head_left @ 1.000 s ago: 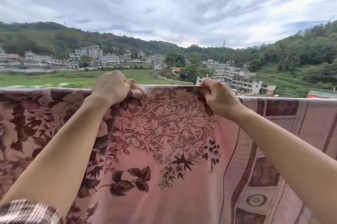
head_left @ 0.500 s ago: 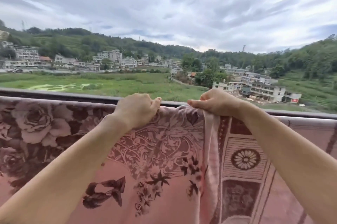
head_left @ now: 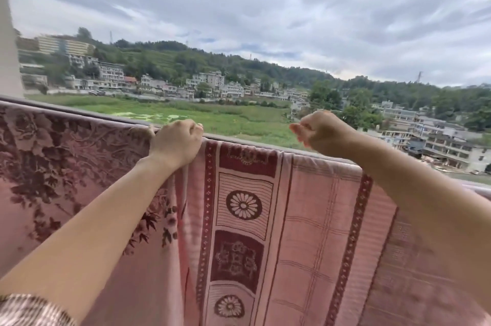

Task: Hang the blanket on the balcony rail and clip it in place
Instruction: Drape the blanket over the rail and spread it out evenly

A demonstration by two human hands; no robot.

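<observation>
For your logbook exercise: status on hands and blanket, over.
Left hand grips blanket top edge at rail. Right hand above rail, fingers curled, empty. Blanket draped over rail, no clip seen. Nothing in the way.

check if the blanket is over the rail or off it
Draped over it: the blanket hangs from the rail, left hand gripping its top edge.

No writing, brand or number can be read here. The blanket (head_left: 305, 219) has a dark square panel (head_left: 237, 256) of ornament, too blurred to read. The far buildings (head_left: 438, 140) show no legible signs.
</observation>
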